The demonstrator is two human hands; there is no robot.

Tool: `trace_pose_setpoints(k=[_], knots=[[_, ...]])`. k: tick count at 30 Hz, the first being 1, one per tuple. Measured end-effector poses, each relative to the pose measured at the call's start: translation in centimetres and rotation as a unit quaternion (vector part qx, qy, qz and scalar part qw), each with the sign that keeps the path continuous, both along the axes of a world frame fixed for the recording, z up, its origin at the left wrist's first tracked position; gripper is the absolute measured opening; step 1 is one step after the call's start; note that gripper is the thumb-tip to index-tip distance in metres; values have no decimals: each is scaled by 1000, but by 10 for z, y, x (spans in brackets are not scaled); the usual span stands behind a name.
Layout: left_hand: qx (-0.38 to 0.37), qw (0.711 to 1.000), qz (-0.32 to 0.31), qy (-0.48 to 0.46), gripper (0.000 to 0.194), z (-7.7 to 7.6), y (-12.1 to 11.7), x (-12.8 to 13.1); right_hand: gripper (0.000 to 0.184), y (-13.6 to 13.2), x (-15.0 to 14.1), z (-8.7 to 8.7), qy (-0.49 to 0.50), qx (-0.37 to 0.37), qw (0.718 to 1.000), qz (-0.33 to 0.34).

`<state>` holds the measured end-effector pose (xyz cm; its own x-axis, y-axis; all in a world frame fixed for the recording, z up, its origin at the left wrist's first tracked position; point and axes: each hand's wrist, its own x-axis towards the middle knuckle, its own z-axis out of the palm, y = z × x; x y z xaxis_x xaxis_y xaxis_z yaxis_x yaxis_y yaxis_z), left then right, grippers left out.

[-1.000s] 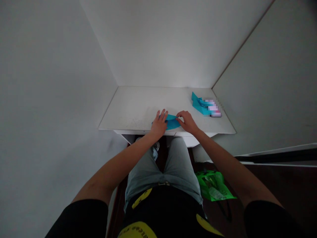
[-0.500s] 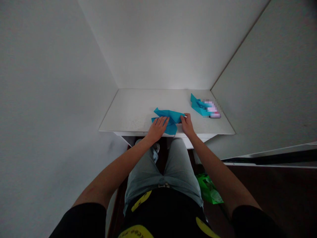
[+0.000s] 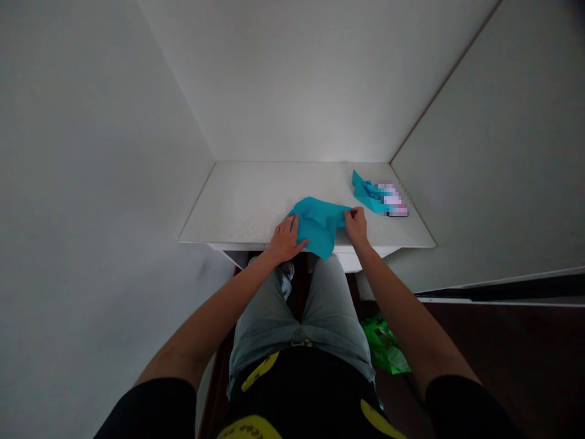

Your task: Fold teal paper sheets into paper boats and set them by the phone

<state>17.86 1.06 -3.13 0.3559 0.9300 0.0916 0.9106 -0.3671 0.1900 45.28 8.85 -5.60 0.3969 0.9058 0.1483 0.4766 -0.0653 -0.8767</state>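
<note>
- Currently the person's left hand (image 3: 286, 241) is pressing down, open and palm-down with the fingers slightly spread, on the near left part of a crumpled turquoise sheet (image 3: 317, 224).
- Meanwhile the right hand (image 3: 355, 225) is pinching the sheet's right corner in a narrow grip between thumb and fingers.
- The sheet is lying bunched near the front edge of a white bench (image 3: 237, 207), and its lower corner is hanging just over that edge, between the two hands.
- Further right and toward the back, a second turquoise piece (image 3: 369, 195) is lying flat on the bench, well apart from the hands.
- Touching that piece on its right, a pixelated packet (image 3: 392, 200) is resting near the bench's right wall; its markings are too blurred to read.
- White walls (image 3: 114, 152) are rising around three sides of the bench.
- Below, a green plastic bag (image 3: 384, 347) is lying on the dark floor (image 3: 479, 347), just right of the person's denim shorts (image 3: 331, 311).
- A black top (image 3: 301, 390) with yellow print is showing at the bottom of the view.
</note>
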Motion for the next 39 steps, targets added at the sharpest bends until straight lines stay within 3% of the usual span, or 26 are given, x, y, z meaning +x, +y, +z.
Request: trace_pose_setpoints(k=[11,20,28,35,39], knots=[[-15,1000,-10,19,79,-3,-3,-4,19,32,23,9,20,20,999,-25],[16,1000,4,-22,78,-16,1,-3,18,47,38,-2,37,34,998,-31],[13,999,3,-37,68,-14,4,-11,17,62,48,20,-11,21,998,-52],[1,999,7,-41,63,-7,5,-24,17,53,42,21,-41,30,998,-37],[-24,999,10,-31,66,-1,14,-35,27,34,30,24,-106,-9,994,-34]])
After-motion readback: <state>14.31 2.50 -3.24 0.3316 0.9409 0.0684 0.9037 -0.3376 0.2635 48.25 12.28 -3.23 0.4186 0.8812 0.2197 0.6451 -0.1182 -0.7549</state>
